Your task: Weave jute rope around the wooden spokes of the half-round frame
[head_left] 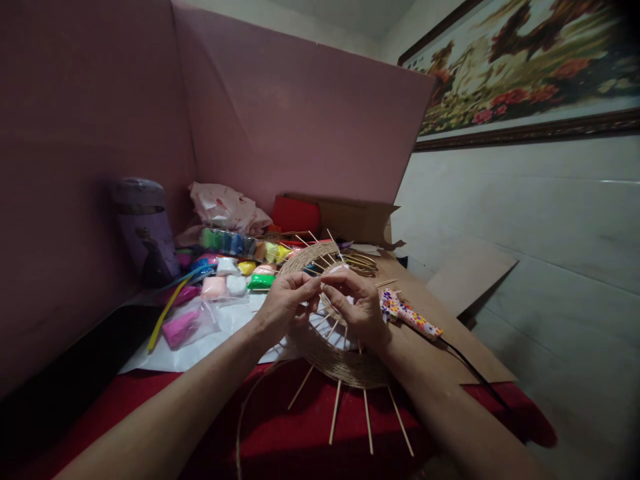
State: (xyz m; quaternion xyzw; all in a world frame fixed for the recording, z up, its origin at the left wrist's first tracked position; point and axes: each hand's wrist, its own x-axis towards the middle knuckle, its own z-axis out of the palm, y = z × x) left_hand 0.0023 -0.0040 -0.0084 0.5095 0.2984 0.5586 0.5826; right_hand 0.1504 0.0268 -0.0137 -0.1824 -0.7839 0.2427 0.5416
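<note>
A round woven piece (345, 367) of tan cord, with thin wooden sticks poking out all around, is held tilted above the red table (280, 433). My left hand (287, 303) pinches at its middle, fingers closed on the cord or a stick. My right hand (357, 307) is closed on the piece from the right side, fingertips meeting the left hand's. A loose strand of cord (243, 413) trails down toward me.
Packets of coloured clay (240, 267) lie on white paper (200, 353) at the left. A purple flask (145, 230) stands by the pink partition. A spotted tool (413, 317) with a black cable lies on brown cardboard (450, 347) at the right. A cardboard box (355, 220) sits behind.
</note>
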